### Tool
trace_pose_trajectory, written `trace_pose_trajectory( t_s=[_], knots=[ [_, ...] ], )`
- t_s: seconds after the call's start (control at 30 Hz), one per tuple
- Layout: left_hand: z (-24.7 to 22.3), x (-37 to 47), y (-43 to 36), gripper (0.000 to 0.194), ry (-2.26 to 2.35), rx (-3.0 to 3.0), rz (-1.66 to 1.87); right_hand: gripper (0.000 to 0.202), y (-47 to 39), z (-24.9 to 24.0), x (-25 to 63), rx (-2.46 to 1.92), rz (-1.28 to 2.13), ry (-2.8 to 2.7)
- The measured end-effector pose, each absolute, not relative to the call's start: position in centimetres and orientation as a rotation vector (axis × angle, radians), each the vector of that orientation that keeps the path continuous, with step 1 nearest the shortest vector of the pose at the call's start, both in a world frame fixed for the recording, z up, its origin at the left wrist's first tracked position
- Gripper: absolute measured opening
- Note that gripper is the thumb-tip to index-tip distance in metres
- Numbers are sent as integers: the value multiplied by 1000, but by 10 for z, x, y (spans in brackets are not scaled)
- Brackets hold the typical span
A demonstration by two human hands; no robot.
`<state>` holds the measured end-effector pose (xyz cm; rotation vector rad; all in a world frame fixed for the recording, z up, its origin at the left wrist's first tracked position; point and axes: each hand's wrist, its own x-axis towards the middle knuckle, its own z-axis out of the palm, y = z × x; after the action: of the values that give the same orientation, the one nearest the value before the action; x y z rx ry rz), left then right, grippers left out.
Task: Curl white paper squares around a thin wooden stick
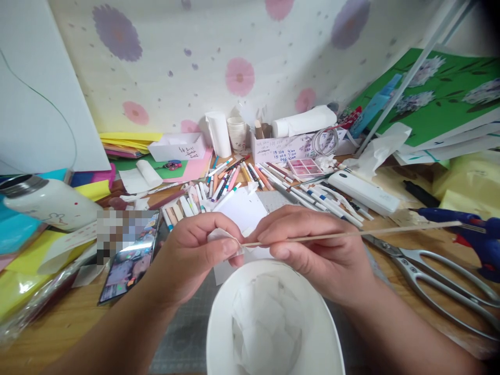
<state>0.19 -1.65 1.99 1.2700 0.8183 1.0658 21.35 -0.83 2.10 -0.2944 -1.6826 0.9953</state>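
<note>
Pinching a scrap of white paper point(219, 237) between thumb and fingers, the left hand point(203, 247) covers one end of a thin stick point(367, 232); the right hand point(316, 239) pinches the stick farther along, near the far rim of a white container point(219, 328). The container's near side is cut off, its pale contents point(269, 323) hard to make out. On the surface point(78, 307), pixelation obscures part of a phone point(135, 265).
</note>
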Motion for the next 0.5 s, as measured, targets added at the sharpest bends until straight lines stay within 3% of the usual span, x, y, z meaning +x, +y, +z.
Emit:
trace_pose_trajectory(
  t_s=[0.5],
  knots=[
    [18, -4, -18, 9, 881, 1373, 1028, 9, -8, 21, 216, -298, 985, -1698]
  ],
)
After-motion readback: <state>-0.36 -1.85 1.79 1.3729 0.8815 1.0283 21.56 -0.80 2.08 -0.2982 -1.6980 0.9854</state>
